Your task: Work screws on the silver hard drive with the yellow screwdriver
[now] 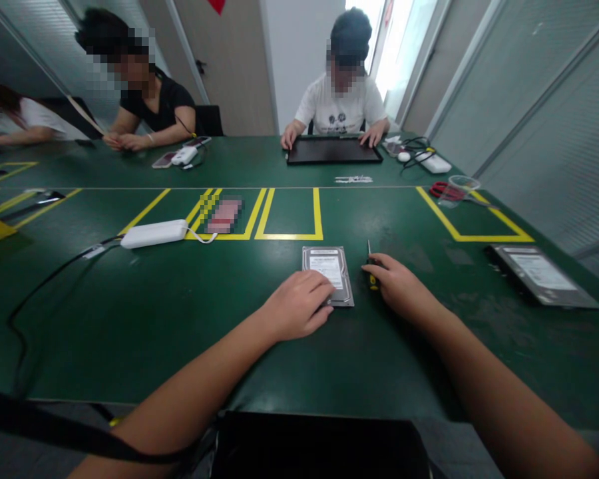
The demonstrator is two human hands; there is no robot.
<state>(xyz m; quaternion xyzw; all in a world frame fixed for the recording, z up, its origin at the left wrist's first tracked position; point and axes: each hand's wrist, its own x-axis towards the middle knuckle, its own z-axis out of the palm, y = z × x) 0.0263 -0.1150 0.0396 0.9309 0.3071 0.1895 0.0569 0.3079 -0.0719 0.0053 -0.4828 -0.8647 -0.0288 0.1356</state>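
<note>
Green surface (pixel 180 346) runs beneath your left hand (pixel 299 306), which rests curled on the hard drive (pixel 330 269), grip unclear; your right hand (pixel 398 283) clasps a screwdriver (pixel 373 282). Likely rigid but shock-sensitive, the hard drive suits holding by its edges.

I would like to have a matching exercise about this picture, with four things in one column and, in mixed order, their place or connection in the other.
Things:
1. left hand
2. screwdriver
3. long white device
4. dark flat panel

Place or connection:
A. in front of a person in a white shirt
B. on a hard drive
C. joined to a black cable
D. held in the right hand

Right pairs: 1-B, 2-D, 3-C, 4-A
</note>
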